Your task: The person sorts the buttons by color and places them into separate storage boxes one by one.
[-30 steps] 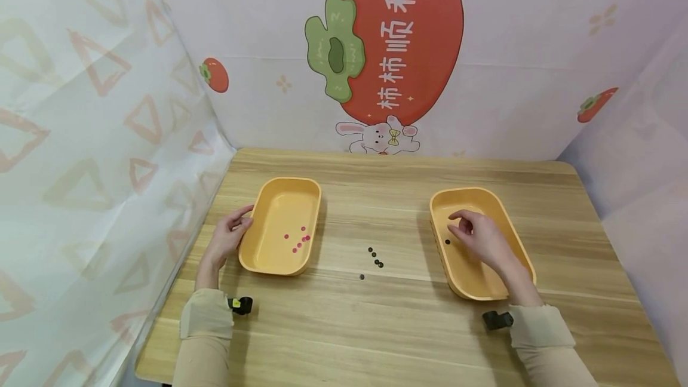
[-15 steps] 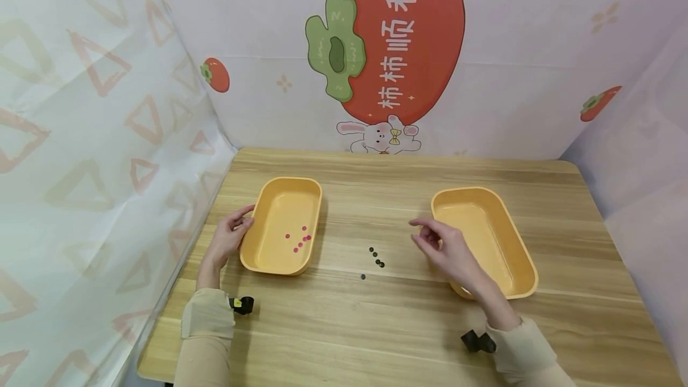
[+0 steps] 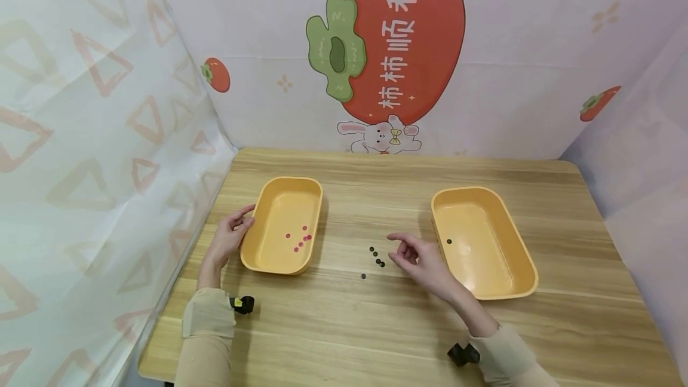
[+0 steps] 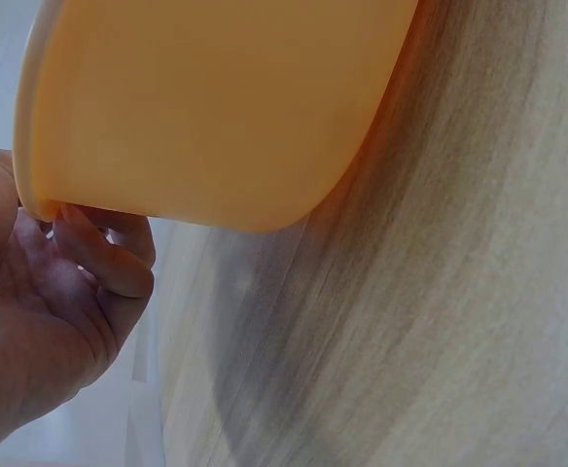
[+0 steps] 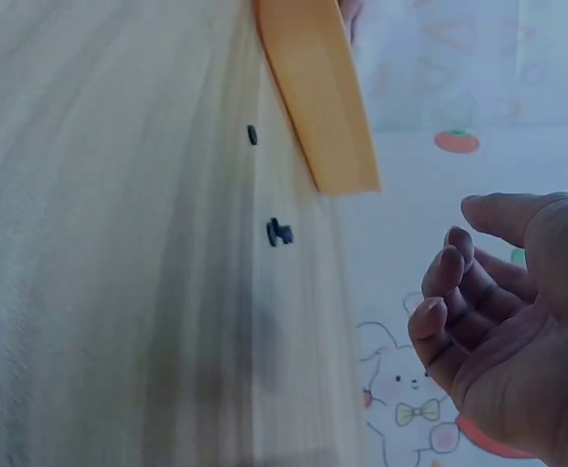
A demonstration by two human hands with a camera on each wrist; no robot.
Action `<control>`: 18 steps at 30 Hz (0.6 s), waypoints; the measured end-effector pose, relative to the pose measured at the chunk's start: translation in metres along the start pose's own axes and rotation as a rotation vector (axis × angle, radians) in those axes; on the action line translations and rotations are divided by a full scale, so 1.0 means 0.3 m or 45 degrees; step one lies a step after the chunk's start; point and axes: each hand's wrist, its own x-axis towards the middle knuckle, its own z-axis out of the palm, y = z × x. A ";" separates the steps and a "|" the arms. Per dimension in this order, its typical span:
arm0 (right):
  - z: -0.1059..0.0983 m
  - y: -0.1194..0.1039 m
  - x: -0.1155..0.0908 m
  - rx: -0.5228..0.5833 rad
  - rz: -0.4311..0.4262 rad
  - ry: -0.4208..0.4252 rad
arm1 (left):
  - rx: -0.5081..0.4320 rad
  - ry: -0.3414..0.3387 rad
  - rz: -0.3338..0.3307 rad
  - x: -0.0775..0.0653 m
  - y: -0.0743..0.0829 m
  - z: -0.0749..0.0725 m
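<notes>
At the left of the head view, my left hand (image 3: 227, 237) holds the rim of a yellow-orange plastic tray (image 3: 271, 232). Its thumb is over the edge and curled fingers are beneath, as the left wrist view shows. Several small pink round pieces (image 3: 300, 245) lie in that tray. My right hand (image 3: 427, 264) hovers over the table with thumb and fingertips apart and nothing between them. Just left of it, several small black round pieces (image 3: 375, 254) lie on the wood. One black piece (image 3: 449, 241) sits inside a second yellow-orange tray (image 3: 491, 249), right of that hand.
Everything stands on a wood-grain table (image 3: 344, 339). A printed cloth backdrop (image 3: 516, 34) rises behind it, and another hanging cloth (image 3: 97, 154) borders the left side. Black wrist cameras (image 3: 463, 355) stick out from both sleeves.
My right hand has moved left, out of the right tray, toward the black pieces on the table. One black piece stays behind in that tray. My left hand has kept its place.
</notes>
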 end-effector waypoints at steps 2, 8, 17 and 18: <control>0.021 0.009 0.001 -0.029 0.027 -0.035 | 0.000 -0.001 0.002 0.000 0.001 0.000; 0.108 0.076 0.009 -0.066 0.061 -0.115 | 0.008 -0.003 -0.001 0.001 -0.003 0.000; 0.154 0.118 0.028 -0.127 0.041 -0.056 | 0.018 0.004 0.006 0.001 -0.001 0.000; 0.156 0.119 0.030 -0.129 0.051 -0.056 | 0.019 0.006 0.010 0.001 -0.001 -0.002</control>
